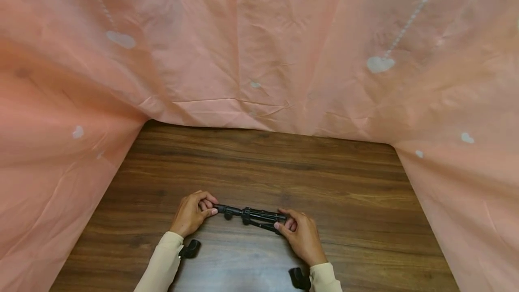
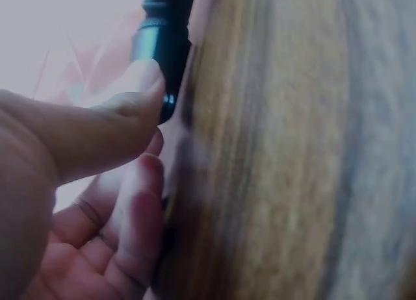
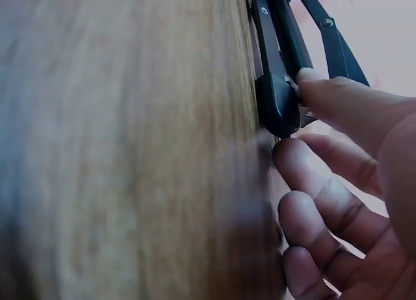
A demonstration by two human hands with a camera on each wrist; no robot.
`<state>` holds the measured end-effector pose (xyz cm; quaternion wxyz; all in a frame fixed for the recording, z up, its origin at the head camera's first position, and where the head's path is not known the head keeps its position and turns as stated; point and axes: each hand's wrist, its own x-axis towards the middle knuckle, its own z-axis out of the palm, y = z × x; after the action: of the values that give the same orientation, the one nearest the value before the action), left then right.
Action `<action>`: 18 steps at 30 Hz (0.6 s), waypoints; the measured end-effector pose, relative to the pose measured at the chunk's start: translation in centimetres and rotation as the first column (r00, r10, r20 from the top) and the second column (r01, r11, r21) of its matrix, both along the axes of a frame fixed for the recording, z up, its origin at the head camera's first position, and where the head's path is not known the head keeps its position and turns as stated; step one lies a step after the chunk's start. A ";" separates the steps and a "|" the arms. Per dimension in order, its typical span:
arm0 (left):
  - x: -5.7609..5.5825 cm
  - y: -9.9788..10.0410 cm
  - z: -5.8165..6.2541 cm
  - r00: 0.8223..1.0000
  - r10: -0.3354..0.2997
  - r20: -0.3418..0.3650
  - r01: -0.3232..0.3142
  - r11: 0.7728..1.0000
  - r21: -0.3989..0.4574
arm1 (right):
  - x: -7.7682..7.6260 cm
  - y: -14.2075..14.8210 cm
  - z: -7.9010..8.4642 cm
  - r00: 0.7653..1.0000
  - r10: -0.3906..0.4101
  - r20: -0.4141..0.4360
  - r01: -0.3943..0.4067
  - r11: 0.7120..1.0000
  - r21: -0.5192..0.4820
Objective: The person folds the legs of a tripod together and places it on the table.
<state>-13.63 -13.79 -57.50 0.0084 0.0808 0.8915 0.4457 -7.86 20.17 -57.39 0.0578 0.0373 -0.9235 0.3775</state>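
Note:
A small black tripod [image 1: 265,215] with its legs folded together lies sideways between the two hands, close over the wooden table. My left hand [image 1: 193,211] pinches its narrow top end between thumb and fingers. In the left wrist view the thumb presses on the dark shiny end of the tripod [image 2: 162,50]. At the other end, my right hand [image 1: 301,233] grips the leg ends. The right wrist view shows the thumb against the legs and a rounded foot of the tripod [image 3: 279,108] by the fingertips, with the legs slightly spread.
The brown wooden table [image 1: 259,166] stretches out around the hands. Pink cloth [image 1: 275,57] with pale hearts hangs along the back and both sides. A black wrist mount [image 1: 190,249] sits by the left sleeve, and another black mount [image 1: 299,278] by the right sleeve.

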 end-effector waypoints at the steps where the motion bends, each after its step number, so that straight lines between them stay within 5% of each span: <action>1: 0.0 0.1 0.0 1.000 -0.001 0.004 0.001 1.000 0.005 | 0.0 0.0 0.0 1.000 -0.008 -0.008 0.007 1.000 -0.001; 10: 0.6 0.8 0.7 0.996 0.059 -0.060 -0.059 0.998 0.000 | 0.1 0.2 0.6 0.989 -0.076 -0.126 0.081 0.996 0.040; 14: 1.2 1.3 1.8 0.988 0.075 -0.139 -0.086 0.994 -0.073 | 0.1 0.1 1.4 0.973 -0.082 -0.214 0.097 0.993 0.061; 18: 1.5 2.1 3.6 0.981 0.023 -0.194 -0.055 0.985 -0.162 | 0.1 -0.1 2.8 0.968 -0.063 -0.244 0.079 0.995 0.053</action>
<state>-12.11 -11.67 -53.93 -0.0795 0.1048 0.9237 0.3597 -7.78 20.05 -54.57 0.1823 0.0518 -0.9216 0.3387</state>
